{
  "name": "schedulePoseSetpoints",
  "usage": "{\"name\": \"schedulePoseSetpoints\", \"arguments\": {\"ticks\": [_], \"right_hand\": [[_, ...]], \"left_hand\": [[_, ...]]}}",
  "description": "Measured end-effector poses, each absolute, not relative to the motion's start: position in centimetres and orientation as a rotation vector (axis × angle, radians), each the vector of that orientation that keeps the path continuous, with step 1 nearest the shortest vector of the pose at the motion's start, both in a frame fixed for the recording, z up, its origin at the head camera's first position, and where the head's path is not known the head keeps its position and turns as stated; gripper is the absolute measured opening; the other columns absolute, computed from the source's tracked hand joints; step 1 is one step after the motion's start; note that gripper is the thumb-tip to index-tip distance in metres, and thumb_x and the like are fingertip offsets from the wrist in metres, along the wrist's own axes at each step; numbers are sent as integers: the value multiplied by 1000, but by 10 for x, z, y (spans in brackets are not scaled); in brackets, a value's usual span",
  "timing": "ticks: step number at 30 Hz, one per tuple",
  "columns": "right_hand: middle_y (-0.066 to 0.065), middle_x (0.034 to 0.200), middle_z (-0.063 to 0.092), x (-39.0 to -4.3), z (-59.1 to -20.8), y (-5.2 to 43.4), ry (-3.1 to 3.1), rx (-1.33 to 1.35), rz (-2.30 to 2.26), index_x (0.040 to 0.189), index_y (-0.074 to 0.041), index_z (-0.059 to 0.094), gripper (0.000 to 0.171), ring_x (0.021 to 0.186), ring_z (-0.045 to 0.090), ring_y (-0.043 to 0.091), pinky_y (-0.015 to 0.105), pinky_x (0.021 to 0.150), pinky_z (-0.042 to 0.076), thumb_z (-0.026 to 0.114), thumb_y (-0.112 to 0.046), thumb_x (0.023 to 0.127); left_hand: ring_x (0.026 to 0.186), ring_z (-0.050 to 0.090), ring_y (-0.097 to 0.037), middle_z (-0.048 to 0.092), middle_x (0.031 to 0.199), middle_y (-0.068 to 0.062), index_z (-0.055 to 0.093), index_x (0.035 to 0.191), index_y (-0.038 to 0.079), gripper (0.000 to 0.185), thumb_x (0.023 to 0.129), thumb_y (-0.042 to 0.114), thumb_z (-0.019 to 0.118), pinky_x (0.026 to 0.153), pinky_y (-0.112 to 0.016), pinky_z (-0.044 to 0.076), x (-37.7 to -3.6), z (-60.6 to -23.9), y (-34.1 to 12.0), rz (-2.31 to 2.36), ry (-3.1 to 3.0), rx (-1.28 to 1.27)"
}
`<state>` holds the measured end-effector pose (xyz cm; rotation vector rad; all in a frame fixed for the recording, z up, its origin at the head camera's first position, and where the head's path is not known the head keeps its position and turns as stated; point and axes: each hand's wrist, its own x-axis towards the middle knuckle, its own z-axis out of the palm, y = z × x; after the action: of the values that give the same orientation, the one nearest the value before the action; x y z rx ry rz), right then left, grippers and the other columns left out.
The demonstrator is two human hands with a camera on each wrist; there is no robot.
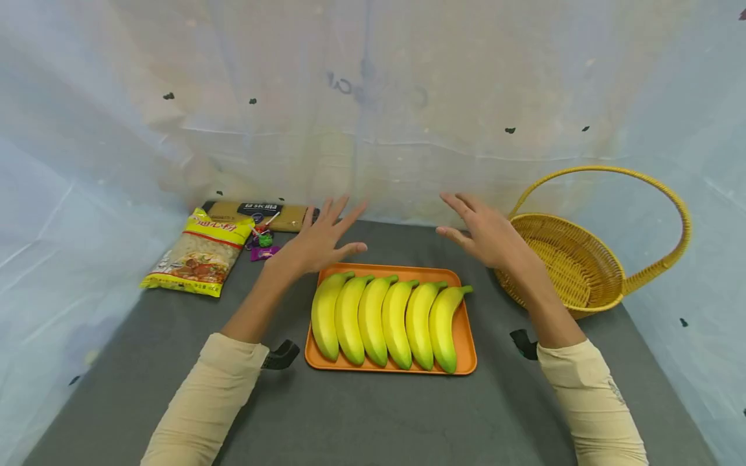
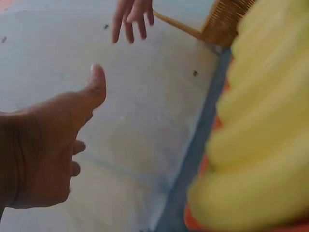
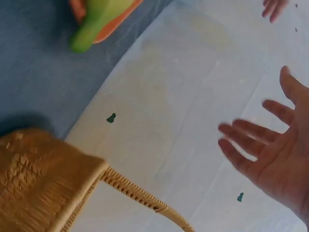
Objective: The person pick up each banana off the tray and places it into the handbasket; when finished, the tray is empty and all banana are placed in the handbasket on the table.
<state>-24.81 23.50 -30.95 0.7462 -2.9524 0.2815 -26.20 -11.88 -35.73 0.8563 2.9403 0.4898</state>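
Several yellow bananas (image 1: 370, 317) with green tips lie side by side on an orange tray (image 1: 466, 346) in the middle of the table. My left hand (image 1: 317, 243) is raised above the tray's far left corner, fingers spread and holding nothing. On the other side my right hand (image 1: 486, 230) hovers past the far right corner, fingers stretched out, with nothing in it. Its forearm overlaps the near left rim of a yellow wicker basket (image 1: 600, 249) in the head view. The left wrist view shows the bananas (image 2: 260, 125) large and blurred beside the open left hand (image 2: 53, 145).
At the back left lies a yellow bag of food (image 1: 201, 252), with a brown packet (image 1: 233, 212) behind it. Small wrapped candies (image 1: 263, 241) lie near them. The basket's tall handle (image 1: 678, 207) arches up at the right. White sheeting (image 1: 396, 155) hangs behind the table.
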Motion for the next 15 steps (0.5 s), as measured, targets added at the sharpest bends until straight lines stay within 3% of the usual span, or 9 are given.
{"name": "schedulePoseSetpoints", "arguments": {"ticks": [3,8,15], "right_hand": [[21,164,40,-235,-312,240,-2973,852,311,164,-18,37,65,141,51,46,64,109,47,59,-42,107],[18,158,49,-213,-322,255,-2985,1099,288,156,-17,50,58,137,57,41,58,106,52,66,-34,104],[19,150,57,-193,-351,265,-2916,1376,240,147,-11,59,61,132,60,39,56,101,55,81,-26,92]], "left_hand": [[164,-4,-47,-5,179,-11,1,169,35,87,100,76,35,127,-73,-6,-256,-372,-137,556,2840,880],[164,6,-46,7,178,-15,10,170,27,88,102,65,51,127,-73,1,-234,-392,-168,600,2681,904],[163,-3,-49,1,178,-16,5,171,23,110,92,71,65,126,-75,1,-213,-420,-196,558,2544,874]]}}
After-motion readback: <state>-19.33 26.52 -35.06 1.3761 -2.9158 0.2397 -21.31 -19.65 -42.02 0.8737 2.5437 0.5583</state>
